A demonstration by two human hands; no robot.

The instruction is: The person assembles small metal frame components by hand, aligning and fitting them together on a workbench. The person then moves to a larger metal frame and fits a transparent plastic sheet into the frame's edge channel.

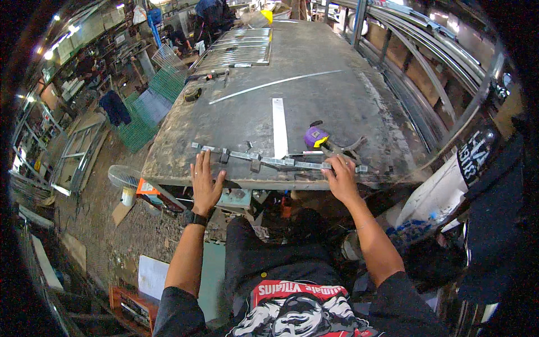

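Note:
A row of small grey metal pieces lies across the near edge of the dark worktable, looking like short square blocks set along a thin bar. My left hand rests flat near its left end, fingers spread and tips touching the metal. At the other end my right hand has its thumb and fingers closed around one block. A white flat strip points away from the row's middle. Beside it are a purple and yellow tape measure, a thin pen-like stick and a plier-like metal tool.
A long thin metal strip lies farther up the table. Beyond it are a dark round tape measure and a barred metal grille. Long metal profiles line the right side. A fan stands at left; another person is behind.

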